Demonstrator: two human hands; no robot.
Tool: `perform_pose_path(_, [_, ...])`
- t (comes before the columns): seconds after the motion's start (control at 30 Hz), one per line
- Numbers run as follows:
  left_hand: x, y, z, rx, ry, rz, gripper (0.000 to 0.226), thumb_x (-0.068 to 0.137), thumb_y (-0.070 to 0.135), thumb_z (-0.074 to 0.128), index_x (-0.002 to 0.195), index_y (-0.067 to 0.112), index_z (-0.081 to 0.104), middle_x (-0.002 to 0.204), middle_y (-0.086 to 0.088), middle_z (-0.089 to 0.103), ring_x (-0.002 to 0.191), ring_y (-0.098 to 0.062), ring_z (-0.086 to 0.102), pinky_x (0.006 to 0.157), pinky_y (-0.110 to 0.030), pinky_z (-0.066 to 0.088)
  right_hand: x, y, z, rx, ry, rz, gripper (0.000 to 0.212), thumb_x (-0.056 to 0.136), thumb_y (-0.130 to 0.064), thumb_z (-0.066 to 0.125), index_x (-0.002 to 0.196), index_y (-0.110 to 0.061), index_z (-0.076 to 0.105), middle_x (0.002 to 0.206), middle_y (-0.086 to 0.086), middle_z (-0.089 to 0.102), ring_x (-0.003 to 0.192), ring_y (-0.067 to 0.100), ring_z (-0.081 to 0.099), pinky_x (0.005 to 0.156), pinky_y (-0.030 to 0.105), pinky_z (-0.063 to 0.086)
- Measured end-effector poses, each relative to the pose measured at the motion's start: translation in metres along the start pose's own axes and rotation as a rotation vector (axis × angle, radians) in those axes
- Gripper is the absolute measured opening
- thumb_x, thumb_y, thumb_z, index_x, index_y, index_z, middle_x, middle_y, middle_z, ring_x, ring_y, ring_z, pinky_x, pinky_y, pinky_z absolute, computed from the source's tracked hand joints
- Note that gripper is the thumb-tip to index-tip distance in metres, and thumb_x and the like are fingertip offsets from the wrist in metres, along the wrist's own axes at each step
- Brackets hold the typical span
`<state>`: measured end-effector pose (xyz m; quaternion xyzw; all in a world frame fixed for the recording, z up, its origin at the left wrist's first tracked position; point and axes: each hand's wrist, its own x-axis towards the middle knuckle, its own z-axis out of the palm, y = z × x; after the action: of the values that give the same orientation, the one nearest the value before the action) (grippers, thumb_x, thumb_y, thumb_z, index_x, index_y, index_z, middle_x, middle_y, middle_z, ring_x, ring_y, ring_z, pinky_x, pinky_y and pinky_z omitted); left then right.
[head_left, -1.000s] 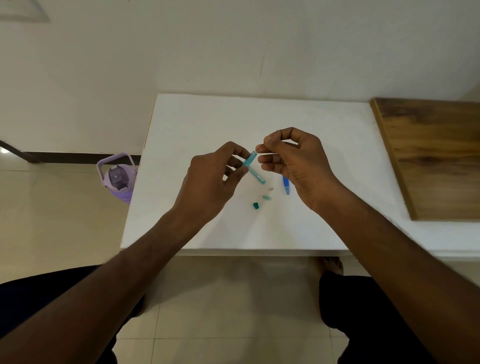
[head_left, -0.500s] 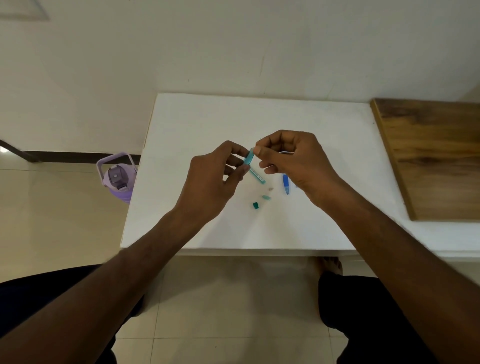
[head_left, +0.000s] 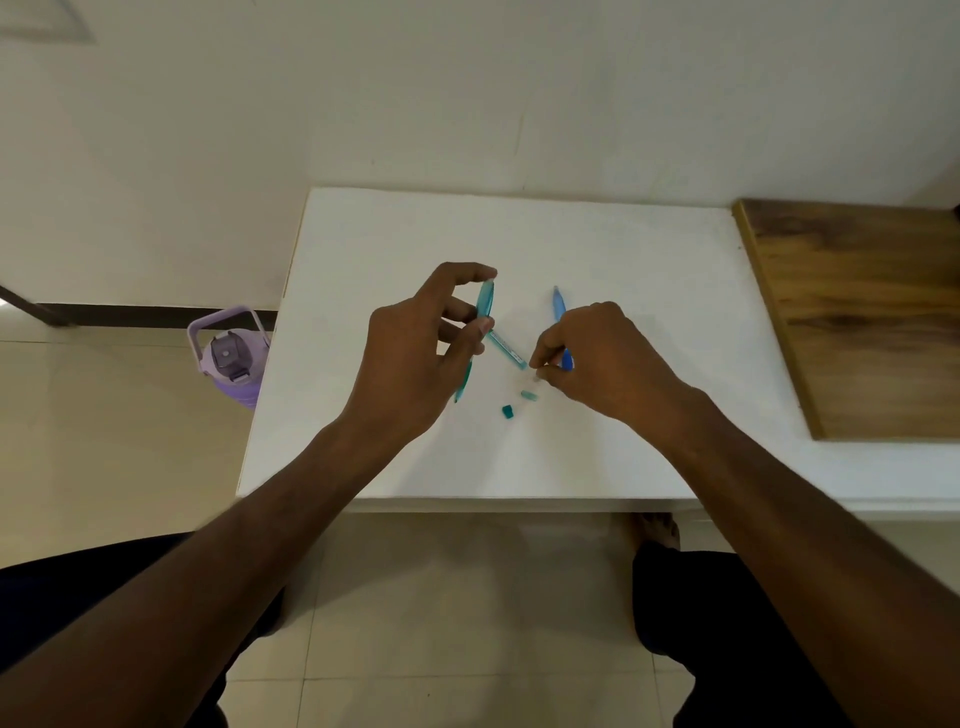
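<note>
My left hand (head_left: 426, 348) pinches a translucent teal pen barrel (head_left: 486, 300) between thumb and index finger and holds it nearly upright above the white table (head_left: 649, 291). A second teal pen piece (head_left: 508, 352) lies on the table between my hands. My right hand (head_left: 602, 358) is lowered to the table, its curled fingertips pinching a small pale part (head_left: 539, 375). A blue pen (head_left: 559, 310) lies under that hand, its far end showing. A small teal cap (head_left: 507, 411) and a tiny teal bit (head_left: 529, 396) lie just in front.
A wooden board (head_left: 857, 312) lies on the table's right side. A purple water bottle (head_left: 231, 358) stands on the tiled floor to the left of the table. The wall runs behind the table. My knees and a foot show below the table's front edge.
My right hand left the teal barrel and dropped to the table by the small parts. My left hand kept the barrel and turned it more upright.
</note>
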<state>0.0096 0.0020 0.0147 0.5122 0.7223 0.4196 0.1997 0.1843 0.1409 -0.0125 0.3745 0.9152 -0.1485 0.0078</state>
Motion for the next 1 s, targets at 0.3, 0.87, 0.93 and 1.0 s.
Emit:
perform_pose_path(0.3, [-0.002,-0.01,0.0,0.026,0.002,-0.019,0.036,0.1,0.036,0.069,0.133,0.025,0.059,0.099,0.017,0.071,0.077,0.004,0.072,0.067,-0.001,0.051,-0.005,-0.007,0.003,-0.084,-0.04,-0.024,0.006,0.09,-0.028,0.073,0.092,-0.024,0.077,0.087,-0.004,0.073,0.085,0.016,0.064,0.082,0.034,0.058])
perform_pose_path(0.87, [-0.006,-0.006,0.001,0.094,0.009,0.053,0.023,0.103,0.03,0.066,0.126,0.027,0.067,0.107,0.004,0.081,0.088,-0.014,0.076,0.07,-0.027,0.063,-0.008,-0.04,-0.032,0.869,0.282,0.135,0.008,0.093,-0.021,0.08,0.098,-0.027,0.081,0.091,-0.012,0.081,0.087,0.008,0.077,0.088,0.033,0.064])
perform_pose_path(0.93, [-0.006,-0.007,0.002,0.1,0.003,0.056,0.022,0.104,0.032,0.064,0.125,0.028,0.066,0.109,0.003,0.081,0.092,-0.016,0.076,0.071,-0.027,0.063,-0.009,-0.041,-0.032,0.875,0.264,0.131,0.009,0.094,-0.02,0.079,0.099,-0.027,0.082,0.094,-0.014,0.081,0.088,0.005,0.076,0.088,0.029,0.064])
perform_pose_path(1.0, [-0.007,-0.009,0.002,0.104,0.003,0.068,0.021,0.104,0.031,0.064,0.125,0.029,0.066,0.106,0.004,0.081,0.092,-0.013,0.075,0.072,-0.023,0.061,-0.01,-0.041,-0.033,0.903,0.247,0.134,0.013,0.094,-0.019,0.08,0.105,-0.025,0.082,0.094,-0.011,0.082,0.089,0.007,0.077,0.088,0.028,0.063])
